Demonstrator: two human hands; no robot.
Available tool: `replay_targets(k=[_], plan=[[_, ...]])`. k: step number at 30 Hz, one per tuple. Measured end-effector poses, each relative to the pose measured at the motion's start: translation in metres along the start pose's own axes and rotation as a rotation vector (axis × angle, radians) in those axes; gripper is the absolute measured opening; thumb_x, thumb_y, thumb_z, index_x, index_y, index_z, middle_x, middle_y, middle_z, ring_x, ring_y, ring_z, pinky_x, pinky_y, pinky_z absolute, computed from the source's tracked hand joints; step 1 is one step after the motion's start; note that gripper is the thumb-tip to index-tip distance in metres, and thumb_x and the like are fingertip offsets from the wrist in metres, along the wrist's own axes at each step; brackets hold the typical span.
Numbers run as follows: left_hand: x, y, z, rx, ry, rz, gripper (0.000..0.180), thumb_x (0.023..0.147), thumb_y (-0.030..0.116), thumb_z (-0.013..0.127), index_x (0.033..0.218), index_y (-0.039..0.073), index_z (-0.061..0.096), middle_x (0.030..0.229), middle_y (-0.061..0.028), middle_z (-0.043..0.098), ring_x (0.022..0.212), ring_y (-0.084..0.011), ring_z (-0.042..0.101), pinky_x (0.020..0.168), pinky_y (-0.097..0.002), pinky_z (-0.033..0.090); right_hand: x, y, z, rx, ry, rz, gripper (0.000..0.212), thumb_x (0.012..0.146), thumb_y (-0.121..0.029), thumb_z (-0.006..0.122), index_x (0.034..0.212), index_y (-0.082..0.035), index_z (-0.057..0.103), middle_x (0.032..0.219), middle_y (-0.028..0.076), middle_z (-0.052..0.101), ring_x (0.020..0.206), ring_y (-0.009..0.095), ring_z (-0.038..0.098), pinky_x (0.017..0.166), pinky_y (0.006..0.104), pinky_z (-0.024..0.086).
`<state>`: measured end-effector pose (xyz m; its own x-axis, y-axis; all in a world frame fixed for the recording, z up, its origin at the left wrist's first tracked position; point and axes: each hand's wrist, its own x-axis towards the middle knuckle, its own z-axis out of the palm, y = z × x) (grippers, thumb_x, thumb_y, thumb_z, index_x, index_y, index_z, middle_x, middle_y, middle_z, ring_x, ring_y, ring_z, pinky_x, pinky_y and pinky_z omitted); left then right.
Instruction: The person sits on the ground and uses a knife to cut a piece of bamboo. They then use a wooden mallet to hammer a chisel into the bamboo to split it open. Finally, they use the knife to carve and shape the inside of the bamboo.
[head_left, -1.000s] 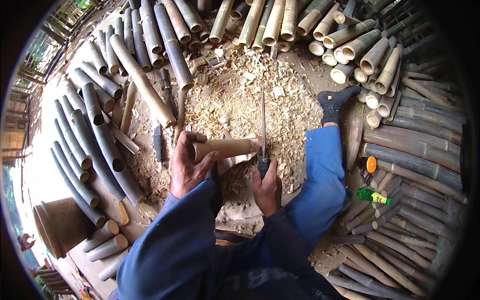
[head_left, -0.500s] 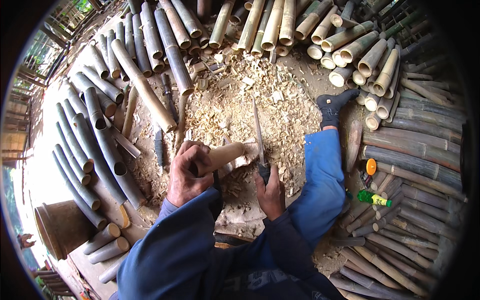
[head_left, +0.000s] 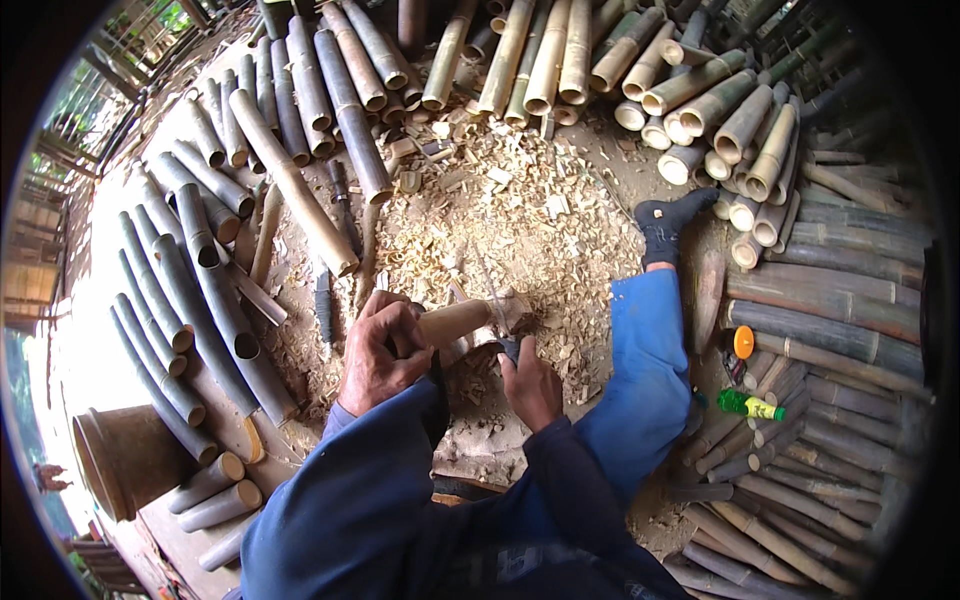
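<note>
My left hand (head_left: 378,352) is closed around a short, pale bamboo piece (head_left: 455,323), its far end pointing right. My right hand (head_left: 532,384) grips a knife by its dark handle (head_left: 510,348). The thin knife blade (head_left: 492,285), smeared by motion, points away from me and lies at the bamboo's right end; whether it touches, I cannot tell. A pale wooden block (head_left: 512,306) sits just beyond that end, partly hidden by the bamboo. Shavings (head_left: 470,215) cover the ground in front of both hands.
Bamboo tubes lie in rows at the left (head_left: 190,280), far side (head_left: 500,60) and right (head_left: 830,310). A second knife (head_left: 323,305) rests left of the shavings. A brown bucket (head_left: 130,455) is at lower left, a green bottle (head_left: 745,404) at right. My foot (head_left: 672,222) is outstretched.
My right hand has moved slightly left, bringing the knife from beside the bamboo to its right end. My left hand and the bamboo have hardly moved; the whole view has shifted a little.
</note>
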<state>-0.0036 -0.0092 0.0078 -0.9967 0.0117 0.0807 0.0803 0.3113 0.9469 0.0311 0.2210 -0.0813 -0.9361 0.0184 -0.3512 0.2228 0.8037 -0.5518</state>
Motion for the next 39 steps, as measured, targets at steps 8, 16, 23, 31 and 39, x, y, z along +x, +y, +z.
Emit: replay_targets(k=[8, 16, 23, 31, 39], plan=[[-0.003, 0.009, -0.008, 0.070, -0.156, -0.045, 0.017, 0.060, 0.001, 0.069, 0.073, 0.004, 0.057, 0.093, -0.0099, 0.061, 0.085, -0.0253, 0.062, 0.078, -0.0327, 0.049, -0.009, -0.020, -0.012, 0.145, 0.160, -0.209, 0.034, 0.097, -0.030, 0.061, 0.107, -0.003, 0.044, 0.078, 0.026, 0.066, 0.072, 0.045, 0.066, 0.060, 0.0529, 0.051], [-0.008, 0.000, -0.011, 0.061, -0.178, 0.038, 0.016, 0.062, -0.002, 0.067, 0.073, 0.001, 0.055, 0.093, -0.0119, 0.060, 0.087, -0.0270, 0.062, 0.078, -0.0339, 0.049, -0.019, -0.038, -0.035, 0.234, 0.192, -0.288, 0.035, 0.096, -0.034, 0.061, 0.105, -0.002, 0.049, 0.074, 0.024, 0.064, 0.069, 0.043, 0.066, 0.058, 0.0485, 0.049], [-0.005, 0.005, -0.007, 0.102, -0.180, 0.119, 0.012, 0.066, -0.003, 0.064, 0.066, 0.003, 0.054, 0.084, -0.0081, 0.059, 0.079, -0.0210, 0.059, 0.070, -0.0322, 0.046, 0.008, -0.010, -0.039, -0.045, -0.028, -0.093, 0.033, 0.097, -0.032, 0.058, 0.106, -0.002, 0.047, 0.082, 0.026, 0.067, 0.074, 0.047, 0.066, 0.062, 0.0514, 0.051], [-0.010, 0.003, -0.007, -0.049, -0.234, -0.069, 0.019, 0.059, -0.003, 0.072, 0.070, 0.004, 0.058, 0.092, -0.0075, 0.059, 0.089, -0.0218, 0.060, 0.076, -0.0331, 0.048, 0.004, 0.003, -0.029, -0.118, -0.018, -0.099, 0.032, 0.098, -0.031, 0.056, 0.108, -0.001, 0.047, 0.084, 0.026, 0.067, 0.072, 0.046, 0.065, 0.061, 0.0490, 0.051], [-0.024, -0.024, -0.010, -0.245, 0.041, -0.181, 0.027, 0.059, -0.006, 0.077, 0.071, 0.006, 0.056, 0.092, -0.0074, 0.058, 0.094, -0.0195, 0.057, 0.088, -0.0339, 0.046, -0.029, -0.027, -0.032, 0.243, 0.169, -0.199, 0.037, 0.097, -0.031, 0.061, 0.113, 0.001, 0.050, 0.082, 0.027, 0.063, 0.074, 0.047, 0.063, 0.061, 0.0496, 0.048]])
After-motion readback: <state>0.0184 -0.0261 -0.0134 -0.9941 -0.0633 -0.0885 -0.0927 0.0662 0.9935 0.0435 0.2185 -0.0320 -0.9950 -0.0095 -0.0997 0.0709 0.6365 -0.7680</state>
